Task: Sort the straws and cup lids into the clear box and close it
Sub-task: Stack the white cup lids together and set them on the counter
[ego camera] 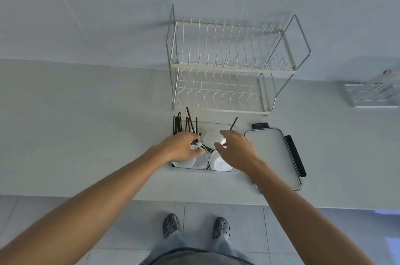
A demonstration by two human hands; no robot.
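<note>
- we look down at a pale counter [86,134] that runs along a tiled wall
- at the back of the counter stands a two-tier wire dish rack [233,65], with nothing on it
- to the right of the box lies its lid [270,152], flat on the counter, with black clips on two edges; the box is not yet closed
- the clear box [216,170] sits just in front of the rack, between our two hands
- white cup lids [218,163] lie inside the box, some overlapping
- dark straws [178,124] stand in the box's far left corner, and one more leans at the far right
- our left hand [179,147] reaches into the box, fingers curled round a white lid and straws
- our right hand [236,150] hovers over the lids, fingers apart and loosely bent; we cannot tell whether it holds anything
</note>
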